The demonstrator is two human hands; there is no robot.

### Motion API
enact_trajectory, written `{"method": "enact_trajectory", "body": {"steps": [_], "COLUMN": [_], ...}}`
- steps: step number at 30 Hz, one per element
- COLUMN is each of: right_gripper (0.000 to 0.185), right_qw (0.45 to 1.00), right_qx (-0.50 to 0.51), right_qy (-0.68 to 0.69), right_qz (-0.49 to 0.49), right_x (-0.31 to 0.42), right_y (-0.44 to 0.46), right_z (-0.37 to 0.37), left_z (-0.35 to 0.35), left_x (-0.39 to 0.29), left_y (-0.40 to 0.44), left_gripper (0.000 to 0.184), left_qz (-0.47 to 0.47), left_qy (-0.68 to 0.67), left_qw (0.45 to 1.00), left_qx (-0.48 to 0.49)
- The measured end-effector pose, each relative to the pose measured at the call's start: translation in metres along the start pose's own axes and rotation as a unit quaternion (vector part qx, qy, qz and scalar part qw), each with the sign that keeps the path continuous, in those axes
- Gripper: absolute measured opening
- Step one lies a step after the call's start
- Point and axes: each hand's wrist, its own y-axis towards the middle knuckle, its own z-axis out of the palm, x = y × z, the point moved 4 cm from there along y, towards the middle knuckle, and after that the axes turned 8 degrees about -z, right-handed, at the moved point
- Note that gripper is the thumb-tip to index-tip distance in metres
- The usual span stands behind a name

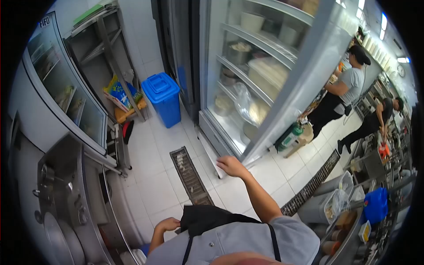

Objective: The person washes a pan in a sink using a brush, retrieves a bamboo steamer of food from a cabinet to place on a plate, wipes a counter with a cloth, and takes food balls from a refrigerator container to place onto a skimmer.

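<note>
My right hand [231, 167] reaches forward over the tiled floor, its fingers curled in, and no object shows in it. From this angle it overlaps the lower corner of a tall display fridge [265, 150]; I cannot tell whether they touch. Low at my left side is my left hand [167, 225], beside the edge of my black apron [201, 223], its fingertips partly hidden. Bowls, a pot [239, 52], a lidded plastic tub [269, 75] and clear plastic bags [247, 104] fill the fridge shelves.
A blue lidded bin [164, 99] stands ahead. Floor drain grates [191, 176] run through the tiles. Left are a steel sink [95, 198] and another glass-door fridge [62, 84]. Beyond the fridge, right, stand two people [353, 81], a green cylinder [290, 136] and a stool [301, 143].
</note>
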Motion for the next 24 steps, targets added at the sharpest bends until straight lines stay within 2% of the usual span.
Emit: {"method": "enact_trajectory", "body": {"steps": [1,3,4,5,6,7,8,9,10,11,13,15,17,19,21,22,24], "right_gripper": [0.030,0.032,0.032,0.032,0.029,0.027,0.027,0.024,0.022,0.021,0.022,0.020,0.019,0.019,0.020,0.020,0.020], "right_qw": [0.998,0.992,0.995,0.992,0.977,0.956,0.936,0.908,0.899,0.856,0.738,0.659,0.596,0.595,0.601,0.598,0.565], "right_qx": [-0.027,-0.072,-0.050,-0.029,-0.077,-0.120,-0.144,-0.209,-0.210,-0.258,-0.338,-0.307,-0.177,-0.098,-0.031,-0.028,0.006], "right_qy": [0.007,0.063,-0.014,-0.089,-0.147,-0.199,-0.236,-0.280,-0.330,-0.369,-0.511,-0.645,-0.762,-0.777,-0.795,-0.800,-0.825], "right_qz": [-0.060,-0.076,-0.082,-0.084,-0.133,-0.181,-0.218,-0.231,-0.196,-0.255,-0.285,-0.235,-0.180,-0.182,-0.078,-0.047,0.001], "right_x": [0.018,0.035,0.040,0.039,0.033,0.026,0.025,0.038,0.034,0.058,0.080,0.103,0.102,0.100,0.087,0.086,0.086], "right_y": [0.043,0.122,0.160,0.200,0.238,0.276,0.319,0.350,0.395,0.422,0.486,0.532,0.575,0.608,0.628,0.629,0.634], "right_z": [-0.009,-0.044,-0.068,-0.092,-0.115,-0.139,-0.168,-0.198,-0.225,-0.253,-0.309,-0.357,-0.387,-0.392,-0.392,-0.392,-0.382], "left_z": [-0.007,-0.055,-0.090,-0.125,-0.145,-0.168,-0.211,-0.250,-0.289,-0.322,-0.378,-0.453,-0.519,-0.581,-0.644,-0.674,-0.731], "left_x": [0.014,0.026,0.016,0.013,0.017,0.015,0.009,0.004,-0.004,-0.007,0.003,-0.010,-0.015,-0.002,-0.010,-0.010,-0.015], "left_y": [-0.013,-0.015,-0.016,-0.022,-0.025,-0.024,-0.022,-0.020,-0.018,-0.020,-0.011,-0.015,-0.006,0.019,0.031,0.045,0.068], "left_gripper": [0.044,0.044,0.044,0.045,0.047,0.047,0.049,0.051,0.052,0.052,0.053,0.053,0.053,0.054,0.055,0.055,0.056], "left_qz": [-0.027,-0.052,-0.028,-0.043,-0.069,-0.063,-0.066,-0.072,-0.072,-0.072,-0.042,-0.006,0.005,0.039,0.070,0.104,0.183], "left_qy": [-0.081,-0.233,-0.225,-0.267,-0.313,-0.310,-0.275,-0.243,-0.242,-0.237,-0.196,-0.218,-0.212,-0.151,-0.107,-0.074,0.009], "left_qw": [0.993,0.940,0.941,0.919,0.895,0.898,0.896,0.890,0.887,0.884,0.896,0.884,0.902,0.917,0.930,0.935,0.931], "left_qx": [-0.082,-0.243,-0.250,-0.286,-0.311,-0.305,-0.343,-0.379,-0.388,-0.397,-0.397,-0.413,-0.376,-0.368,-0.344,-0.330,-0.316]}}
